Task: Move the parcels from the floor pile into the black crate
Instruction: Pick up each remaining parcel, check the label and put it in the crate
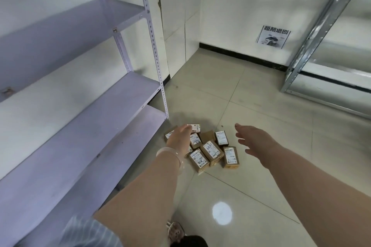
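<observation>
Several small brown cardboard parcels (pixel 211 151) with white labels lie in a pile on the tiled floor, close to the foot of the lilac shelf. My left hand (pixel 179 135) reaches over the pile's far left side and grips a small labelled parcel (pixel 195 128) at its fingertips. My right hand (pixel 254 141) hovers to the right of the pile, fingers spread, holding nothing. No black crate is in view.
A lilac metal shelf unit (pixel 84 118) stands along the left wall, its upright (pixel 160 84) just behind the pile. A grey metal rack (pixel 313 46) stands at the right. A printed paper sign (pixel 273 36) hangs on the far wall. My shoe (pixel 175 230) shows at the bottom.
</observation>
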Tool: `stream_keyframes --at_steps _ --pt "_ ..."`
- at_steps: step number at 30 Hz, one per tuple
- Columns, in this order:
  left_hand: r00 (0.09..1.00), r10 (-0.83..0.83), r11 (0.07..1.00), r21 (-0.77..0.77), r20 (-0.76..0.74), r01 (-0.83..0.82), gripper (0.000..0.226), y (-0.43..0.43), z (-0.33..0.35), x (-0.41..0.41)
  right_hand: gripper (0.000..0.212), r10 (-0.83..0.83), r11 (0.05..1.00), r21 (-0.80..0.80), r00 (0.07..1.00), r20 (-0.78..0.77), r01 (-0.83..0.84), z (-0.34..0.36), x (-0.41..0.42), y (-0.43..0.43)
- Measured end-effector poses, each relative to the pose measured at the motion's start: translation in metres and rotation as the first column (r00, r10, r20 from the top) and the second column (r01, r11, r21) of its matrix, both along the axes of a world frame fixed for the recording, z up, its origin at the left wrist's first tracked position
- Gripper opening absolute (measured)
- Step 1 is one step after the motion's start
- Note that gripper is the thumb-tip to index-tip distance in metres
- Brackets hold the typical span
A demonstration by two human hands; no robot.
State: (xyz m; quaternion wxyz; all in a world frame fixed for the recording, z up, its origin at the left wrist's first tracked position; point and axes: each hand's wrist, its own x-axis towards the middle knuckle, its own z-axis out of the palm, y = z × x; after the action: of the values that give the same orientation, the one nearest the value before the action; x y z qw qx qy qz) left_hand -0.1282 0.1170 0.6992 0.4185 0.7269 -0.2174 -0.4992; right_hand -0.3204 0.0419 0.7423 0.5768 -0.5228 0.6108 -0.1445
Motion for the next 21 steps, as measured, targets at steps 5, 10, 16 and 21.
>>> stream_keyframes --at_steps 5,10,16,21 --pt "1.0 0.016 0.997 0.074 -0.002 -0.016 0.032 -0.063 -0.016 0.031 0.034 0.032 0.999 0.018 0.999 -0.002 -0.032 -0.023 0.036 -0.063" --pt "0.984 0.149 0.985 0.099 -0.096 -0.14 0.019 -0.112 -0.048 0.04 0.036 0.087 0.994 0.075 0.993 -0.085 -0.08 -0.069 0.041 -0.12" --pt "0.932 0.333 0.928 0.223 -0.144 -0.297 0.039 -0.164 -0.106 0.058 0.017 0.184 0.951 0.276 0.973 -0.138 -0.141 -0.162 0.064 -0.2" --pt "0.9 0.42 0.883 0.282 -0.115 -0.376 0.031 -0.206 -0.184 0.067 0.019 0.396 0.895 0.314 0.891 -0.224 -0.318 -0.259 0.094 -0.267"
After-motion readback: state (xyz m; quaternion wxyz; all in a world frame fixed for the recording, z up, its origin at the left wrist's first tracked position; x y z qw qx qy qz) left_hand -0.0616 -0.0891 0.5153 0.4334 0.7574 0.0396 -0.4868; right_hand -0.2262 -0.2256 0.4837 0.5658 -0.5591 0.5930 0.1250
